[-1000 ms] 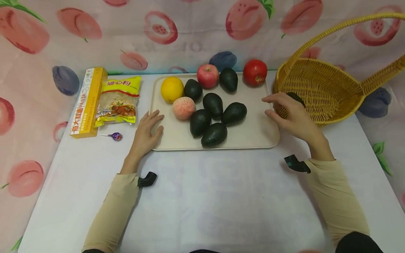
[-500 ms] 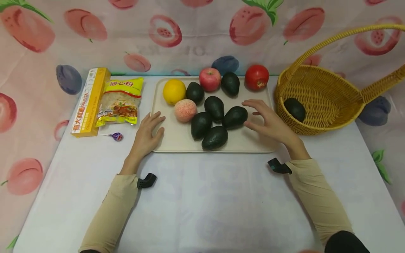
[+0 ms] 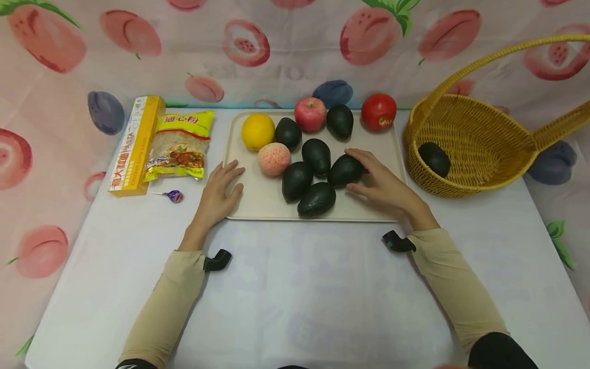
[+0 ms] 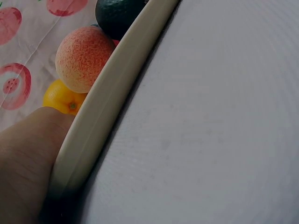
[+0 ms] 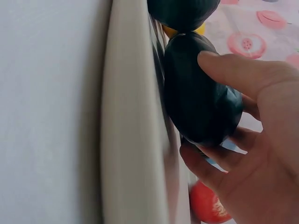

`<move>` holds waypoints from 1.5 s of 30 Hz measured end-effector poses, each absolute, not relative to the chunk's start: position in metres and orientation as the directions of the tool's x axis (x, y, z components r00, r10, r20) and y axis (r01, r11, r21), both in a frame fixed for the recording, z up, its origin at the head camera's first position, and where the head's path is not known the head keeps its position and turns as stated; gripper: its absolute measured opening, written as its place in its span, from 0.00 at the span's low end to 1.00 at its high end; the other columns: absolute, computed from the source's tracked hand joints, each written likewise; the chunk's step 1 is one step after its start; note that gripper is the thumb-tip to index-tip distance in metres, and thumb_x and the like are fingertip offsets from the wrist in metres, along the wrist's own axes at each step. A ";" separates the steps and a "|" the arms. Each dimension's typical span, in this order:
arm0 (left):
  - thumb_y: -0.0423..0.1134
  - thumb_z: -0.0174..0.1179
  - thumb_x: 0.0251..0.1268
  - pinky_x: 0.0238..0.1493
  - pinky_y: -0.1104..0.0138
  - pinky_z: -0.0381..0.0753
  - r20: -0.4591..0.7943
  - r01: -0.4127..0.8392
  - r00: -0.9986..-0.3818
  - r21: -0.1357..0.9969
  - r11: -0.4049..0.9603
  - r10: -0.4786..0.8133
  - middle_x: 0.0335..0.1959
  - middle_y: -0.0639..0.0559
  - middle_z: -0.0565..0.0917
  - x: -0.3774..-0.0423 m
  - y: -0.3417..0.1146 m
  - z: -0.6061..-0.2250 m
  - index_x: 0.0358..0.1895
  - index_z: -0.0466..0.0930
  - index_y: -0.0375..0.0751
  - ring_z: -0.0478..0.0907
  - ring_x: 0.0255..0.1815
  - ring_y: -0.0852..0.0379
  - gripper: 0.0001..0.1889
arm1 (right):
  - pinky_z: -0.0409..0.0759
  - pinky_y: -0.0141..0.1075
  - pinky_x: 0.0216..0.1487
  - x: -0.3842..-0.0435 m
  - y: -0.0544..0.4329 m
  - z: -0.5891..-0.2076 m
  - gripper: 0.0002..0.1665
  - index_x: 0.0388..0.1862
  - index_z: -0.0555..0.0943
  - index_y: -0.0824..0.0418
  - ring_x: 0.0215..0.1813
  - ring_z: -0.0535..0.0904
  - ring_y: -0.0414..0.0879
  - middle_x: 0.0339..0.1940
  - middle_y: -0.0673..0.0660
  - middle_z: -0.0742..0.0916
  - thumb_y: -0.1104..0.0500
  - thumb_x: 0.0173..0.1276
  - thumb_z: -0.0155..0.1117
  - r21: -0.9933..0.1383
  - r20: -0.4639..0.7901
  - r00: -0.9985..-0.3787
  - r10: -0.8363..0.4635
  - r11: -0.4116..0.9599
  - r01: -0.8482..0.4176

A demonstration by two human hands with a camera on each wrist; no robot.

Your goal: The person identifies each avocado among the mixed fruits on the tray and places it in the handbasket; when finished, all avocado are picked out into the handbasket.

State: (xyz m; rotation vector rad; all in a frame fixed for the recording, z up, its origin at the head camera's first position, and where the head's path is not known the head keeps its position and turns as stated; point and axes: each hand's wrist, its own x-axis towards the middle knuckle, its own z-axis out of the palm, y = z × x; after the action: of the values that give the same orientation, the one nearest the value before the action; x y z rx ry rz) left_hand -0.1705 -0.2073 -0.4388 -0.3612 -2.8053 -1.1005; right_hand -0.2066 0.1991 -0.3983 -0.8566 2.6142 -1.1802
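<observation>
The right hand (image 3: 382,183) grasped an avocado (image 3: 343,171) on the tray (image 3: 258,200), fingers partly hidden behind the fruit and covering its right end. The left hand (image 3: 215,196), spread and unclenched, rested at the tray's left edge, mostly cut off in its wrist view. The basket's (image 3: 484,148) handle left the frame.

Right grip (image 5: 273,149) — thumb on a dark avocado (image 5: 198,93), fingers around its far side; second avocado (image 5: 184,11) at its tip; pale tray rim (image 5: 133,112) alongside; red fruit (image 5: 205,203) — partly hidden.
</observation>
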 end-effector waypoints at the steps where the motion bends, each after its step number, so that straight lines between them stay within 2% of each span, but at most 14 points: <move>1: 0.37 0.54 0.65 0.73 0.44 0.50 0.183 0.257 -0.966 0.658 0.708 0.181 0.70 0.45 0.67 -0.171 -0.207 -0.439 0.61 0.74 0.42 0.51 0.75 0.39 0.21 | 0.62 0.52 0.70 -0.207 0.199 -0.398 0.48 0.74 0.58 0.51 0.72 0.61 0.52 0.71 0.58 0.66 0.57 0.57 0.71 -0.729 0.097 -0.829 -0.550 0.528 -0.435; 8: 0.37 0.54 0.65 0.73 0.43 0.50 0.162 0.233 -0.973 0.664 0.710 0.167 0.71 0.45 0.66 -0.172 -0.205 -0.440 0.61 0.74 0.42 0.50 0.76 0.39 0.21 | 0.68 0.49 0.65 -0.208 0.200 -0.399 0.44 0.72 0.60 0.52 0.69 0.64 0.50 0.69 0.58 0.67 0.58 0.58 0.70 -0.745 0.110 -0.834 -0.541 0.510 -0.429; 16: 0.37 0.55 0.65 0.73 0.43 0.50 0.172 0.239 -0.971 0.668 0.705 0.166 0.70 0.45 0.66 -0.170 -0.205 -0.440 0.60 0.75 0.42 0.50 0.75 0.39 0.20 | 0.66 0.50 0.66 -0.208 0.200 -0.400 0.44 0.70 0.63 0.52 0.67 0.65 0.50 0.67 0.57 0.69 0.57 0.55 0.73 -0.740 0.133 -0.841 -0.524 0.512 -0.436; 27: 0.37 0.54 0.65 0.73 0.42 0.50 0.169 0.241 -0.970 0.661 0.710 0.172 0.70 0.45 0.66 -0.171 -0.205 -0.437 0.60 0.75 0.42 0.50 0.75 0.39 0.20 | 0.63 0.48 0.65 -0.202 0.203 -0.392 0.43 0.64 0.69 0.50 0.61 0.64 0.47 0.56 0.56 0.67 0.53 0.48 0.78 -0.745 0.159 -0.905 -0.395 0.553 -0.372; 32: 0.36 0.55 0.65 0.73 0.42 0.51 0.165 0.237 -0.971 0.660 0.713 0.171 0.70 0.45 0.66 -0.170 -0.205 -0.437 0.60 0.75 0.42 0.50 0.75 0.39 0.20 | 0.62 0.48 0.68 -0.200 0.207 -0.387 0.42 0.62 0.70 0.55 0.63 0.64 0.45 0.60 0.54 0.70 0.55 0.47 0.78 -0.742 0.193 -0.897 -0.399 0.539 -0.399; 38: 0.36 0.54 0.65 0.73 0.42 0.51 0.162 0.233 -0.972 0.659 0.715 0.168 0.70 0.45 0.66 -0.170 -0.206 -0.437 0.60 0.75 0.42 0.51 0.75 0.39 0.20 | 0.63 0.50 0.70 -0.194 0.212 -0.375 0.44 0.65 0.67 0.52 0.64 0.67 0.44 0.63 0.51 0.74 0.58 0.49 0.77 -0.765 0.150 -0.906 -0.397 0.534 -0.360; 41: 0.36 0.54 0.65 0.73 0.42 0.51 0.162 0.233 -0.973 0.660 0.715 0.167 0.70 0.44 0.66 -0.169 -0.205 -0.437 0.60 0.75 0.42 0.51 0.75 0.38 0.20 | 0.64 0.47 0.69 -0.189 0.212 -0.366 0.44 0.64 0.68 0.52 0.62 0.68 0.44 0.61 0.52 0.75 0.61 0.48 0.77 -0.756 0.159 -0.910 -0.383 0.546 -0.362; 45: 0.36 0.54 0.65 0.73 0.42 0.50 0.164 0.235 -0.972 0.660 0.713 0.168 0.70 0.45 0.66 -0.170 -0.205 -0.437 0.60 0.75 0.42 0.51 0.75 0.39 0.19 | 0.62 0.34 0.69 -0.181 0.211 -0.351 0.42 0.63 0.69 0.58 0.61 0.68 0.44 0.59 0.56 0.75 0.64 0.48 0.76 -0.736 0.198 -0.912 -0.359 0.561 -0.380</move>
State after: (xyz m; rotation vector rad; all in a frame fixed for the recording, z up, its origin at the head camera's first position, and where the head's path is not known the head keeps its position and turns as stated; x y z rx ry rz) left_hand -0.1697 -0.2048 -0.4372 -0.3329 -2.8220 -1.1067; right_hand -0.1808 0.2114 -0.3511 -0.6630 2.7971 -1.3281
